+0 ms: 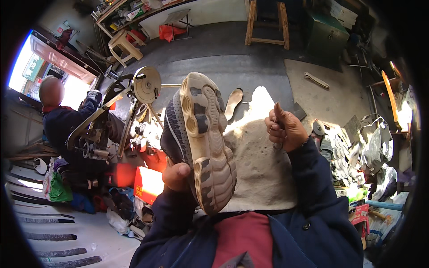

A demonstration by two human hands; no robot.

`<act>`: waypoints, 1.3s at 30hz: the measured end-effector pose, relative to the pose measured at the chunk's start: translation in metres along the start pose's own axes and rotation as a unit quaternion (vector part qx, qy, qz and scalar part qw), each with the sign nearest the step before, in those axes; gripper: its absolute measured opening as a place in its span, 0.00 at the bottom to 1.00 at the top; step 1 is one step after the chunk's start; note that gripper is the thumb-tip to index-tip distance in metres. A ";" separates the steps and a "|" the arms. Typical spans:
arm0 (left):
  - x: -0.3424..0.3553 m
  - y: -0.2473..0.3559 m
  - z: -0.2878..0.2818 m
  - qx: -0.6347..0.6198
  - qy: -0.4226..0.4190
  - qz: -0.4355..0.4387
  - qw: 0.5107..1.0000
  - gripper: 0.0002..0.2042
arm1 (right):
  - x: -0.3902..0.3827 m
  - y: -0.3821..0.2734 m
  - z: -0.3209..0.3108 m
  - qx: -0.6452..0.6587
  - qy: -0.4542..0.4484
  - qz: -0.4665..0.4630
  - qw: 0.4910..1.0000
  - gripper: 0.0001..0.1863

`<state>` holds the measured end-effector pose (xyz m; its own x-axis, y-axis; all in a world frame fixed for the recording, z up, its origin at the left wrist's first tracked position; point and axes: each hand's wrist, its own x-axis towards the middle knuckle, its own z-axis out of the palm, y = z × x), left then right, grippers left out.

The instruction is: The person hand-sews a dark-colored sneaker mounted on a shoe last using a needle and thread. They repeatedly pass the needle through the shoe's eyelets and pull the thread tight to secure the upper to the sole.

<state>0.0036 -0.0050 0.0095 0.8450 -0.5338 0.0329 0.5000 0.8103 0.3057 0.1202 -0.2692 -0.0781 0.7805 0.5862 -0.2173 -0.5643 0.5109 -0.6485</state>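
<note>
My left hand point(176, 175) is closed round the heel end of a dark grey sports shoe point(172, 129). The shoe stands toe up, with its worn off-white and grey sole point(210, 147) facing me. To the right of it and apart from it, my right hand point(288, 127) is raised in a fist with the thumb up. A thin needle-like thing, barely visible, shows at its fingers; a small ring-shaped metal thing point(277, 145) sits at the lower fingers. A stained beige apron cloth point(263, 174) covers my lap beneath both hands.
A hand-wheel sewing machine point(146, 85) stands at the left, with a seated person point(67, 120) beyond it. An insole point(234, 102) lies on the floor ahead. Shoe parts point(344, 156) and bags crowd the right; a red box point(147, 184) and piled goods sit at my left.
</note>
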 end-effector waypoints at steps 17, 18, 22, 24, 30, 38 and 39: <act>0.032 -0.002 -0.034 0.401 0.248 0.183 0.863 0.12 | -0.146 0.020 -0.130 0.125 0.261 -0.213 0.933 0.22; 0.033 -0.005 -0.039 0.396 0.247 0.169 0.868 0.12 | -0.166 0.016 -0.145 0.153 0.289 -0.239 0.914 0.22; 0.035 -0.024 -0.057 0.380 0.244 0.115 0.885 0.12 | -0.240 -0.009 -0.196 0.072 0.418 -0.390 0.817 0.22; 0.038 -0.041 -0.067 0.401 0.227 0.092 0.883 0.15 | -0.255 -0.018 -0.208 0.011 0.494 -0.372 0.785 0.21; 0.037 -0.072 -0.093 0.446 0.187 0.021 0.875 0.14 | -0.184 0.009 -0.134 -0.436 0.455 -0.321 0.707 0.12; 0.010 -0.034 -0.074 0.477 0.180 -0.064 0.858 0.18 | -0.048 0.051 0.045 -0.615 0.088 -0.221 0.752 0.30; 0.002 -0.026 -0.070 0.558 0.205 -0.051 0.803 0.16 | -0.043 0.053 0.050 -0.623 0.106 -0.191 0.751 0.31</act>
<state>0.0055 -0.0105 -0.0648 0.9162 -0.2744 -0.2921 0.2825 -0.0748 0.9563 0.0432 -0.2358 -0.0663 0.9210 0.3665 0.1322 0.2987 -0.4462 -0.8436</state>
